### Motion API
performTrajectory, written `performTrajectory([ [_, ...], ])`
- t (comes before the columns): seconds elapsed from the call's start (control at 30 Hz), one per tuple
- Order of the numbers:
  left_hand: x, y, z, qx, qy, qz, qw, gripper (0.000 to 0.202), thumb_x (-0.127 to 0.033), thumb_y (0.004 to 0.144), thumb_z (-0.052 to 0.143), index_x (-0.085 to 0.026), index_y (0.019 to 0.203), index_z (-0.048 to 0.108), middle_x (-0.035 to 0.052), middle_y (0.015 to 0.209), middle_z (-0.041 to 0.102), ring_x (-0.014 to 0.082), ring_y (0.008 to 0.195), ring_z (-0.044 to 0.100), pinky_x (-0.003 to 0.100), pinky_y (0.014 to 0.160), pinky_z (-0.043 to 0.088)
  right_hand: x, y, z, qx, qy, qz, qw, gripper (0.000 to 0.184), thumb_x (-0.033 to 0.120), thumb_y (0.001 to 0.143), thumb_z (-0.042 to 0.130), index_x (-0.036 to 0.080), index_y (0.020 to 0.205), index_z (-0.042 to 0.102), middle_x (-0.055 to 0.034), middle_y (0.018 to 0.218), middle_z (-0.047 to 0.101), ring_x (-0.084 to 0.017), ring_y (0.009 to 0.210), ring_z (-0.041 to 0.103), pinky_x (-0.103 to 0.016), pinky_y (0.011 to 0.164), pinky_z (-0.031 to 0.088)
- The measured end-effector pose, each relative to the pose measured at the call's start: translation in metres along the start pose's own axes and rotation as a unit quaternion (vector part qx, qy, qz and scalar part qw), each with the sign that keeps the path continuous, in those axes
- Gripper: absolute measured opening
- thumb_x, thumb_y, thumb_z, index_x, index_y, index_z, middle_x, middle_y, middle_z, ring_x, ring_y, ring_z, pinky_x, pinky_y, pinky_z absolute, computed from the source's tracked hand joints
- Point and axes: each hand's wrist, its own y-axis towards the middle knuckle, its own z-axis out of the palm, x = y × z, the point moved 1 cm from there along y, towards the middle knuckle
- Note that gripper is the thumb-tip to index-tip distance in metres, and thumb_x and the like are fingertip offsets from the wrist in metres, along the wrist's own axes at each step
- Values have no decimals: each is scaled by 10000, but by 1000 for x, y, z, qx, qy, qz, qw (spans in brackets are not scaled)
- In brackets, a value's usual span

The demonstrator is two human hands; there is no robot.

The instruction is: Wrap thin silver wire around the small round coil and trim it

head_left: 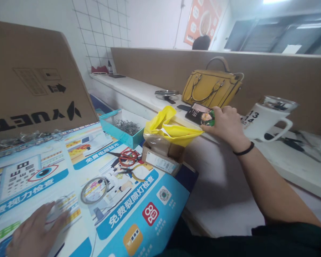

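My right hand [228,126] reaches out to the ledge and grips a phone [199,113] by its near end. The phone's screen is lit, showing a clock and a picture. Low on the left, my left hand [36,230] rests over the printed poster sheet [98,221], its thumb and fingers curled about something clear and shiny that is too blurred to name. Between the hands lie a wire coil [94,190], red-handled scissors [128,158] and yellow-handled scissors [139,173]. A yellow plastic bag [173,132] sits in a small cardboard box [160,160].
A light-blue box [121,137] holds small metal pieces. A large carton [34,71] stands at left, clear items before it. Along the white ledge [139,87] are a round stand [166,94], a yellow handbag [212,85] and a mug [267,119]. Beyond the partition shows a person's head [201,43].
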Motion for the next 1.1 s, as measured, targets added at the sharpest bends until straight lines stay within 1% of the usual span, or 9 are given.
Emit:
performTrajectory([
  [0.17, -12, -6, -13, -7, -5, -4, 1000, 655, -583, 824, 294, -161, 1302, 446, 145, 1403, 460, 325, 1309, 390, 459, 1065, 274, 0, 4, 0, 41, 25, -2, 999, 631, 619, 700, 582, 84, 1033, 553, -197, 939, 554, -329, 864, 514, -373, 693, 364],
  [0.3, -21, -13, -25, -69, -32, -24, 997, 660, -605, 811, 330, -175, 1293, 467, 175, 1448, 384, 322, 1357, 326, 490, 1064, 263, 3, 7, -3, 15, 27, -7, 999, 678, 605, 693, 595, 79, 1114, 521, -222, 998, 548, -352, 913, 515, -379, 698, 375],
  [0.5, -32, -19, -38, -146, -82, -52, 984, 577, -571, 821, 381, -167, 1198, 546, 184, 1441, 399, 316, 1346, 357, 485, 1076, 264, 0, 13, -6, 68, 46, 25, 996, 729, 653, 631, 612, 110, 1112, 536, -207, 964, 585, -344, 840, 561, -384, 644, 414],
  [0.67, -47, -31, -54, -229, -156, -9, 961, 600, -558, 812, 427, -94, 1162, 579, 241, 1421, 403, 349, 1329, 373, 517, 1085, 246, -14, 19, -12, 41, 208, 70, 975, 776, 619, 577, 695, 146, 1168, 528, -160, 1026, 616, -332, 890, 583, -413, 699, 458],
  [0.73, -58, -39, -61, -254, -176, 34, 950, 562, -535, 816, 450, -122, 1177, 570, 206, 1460, 361, 360, 1331, 364, 538, 1090, 231, -12, 16, -18, 25, 340, 80, 937, 769, 588, 592, 717, 164, 1201, 516, -122, 1048, 628, -303, 913, 591, -412, 754, 471],
  [0.83, -85, -58, -69, -203, -233, 115, 944, 525, -483, 813, 515, -193, 1251, 519, 120, 1508, 304, 344, 1365, 299, 536, 1098, 245, 18, -3, -29, 18, 516, 64, 854, 722, 536, 619, 736, 188, 1213, 519, -87, 1087, 628, -280, 959, 587, -413, 822, 472],
  [0.93, -126, -84, -72, 6, -420, 170, 891, 598, -532, 838, 495, -257, 1362, 413, 95, 1472, 363, 324, 1289, 415, 517, 1024, 384, 80, -41, -41, 95, 691, -35, 716, 682, 483, 661, 733, 222, 1247, 502, -60, 1160, 606, -269, 1038, 567, -394, 877, 464],
  [1.0, -158, -103, -68, 196, -498, 200, 821, 600, -533, 881, 446, -285, 1419, 346, 97, 1418, 446, 294, 1263, 454, 493, 1033, 385, 124, -71, -43, 172, 759, -71, 624, 645, 453, 683, 737, 231, 1243, 507, -48, 1173, 603, -258, 1067, 561, -379, 918, 450],
  [1.1, -203, -125, -54, 336, -568, 239, 712, 621, -544, 885, 448, -285, 1438, 340, 76, 1485, 366, 304, 1307, 402, 468, 1062, 358, 171, -112, -36, 234, 816, -41, 527, 678, 456, 674, 742, 235, 1257, 475, -49, 1162, 609, -265, 1065, 565, -401, 932, 448],
])
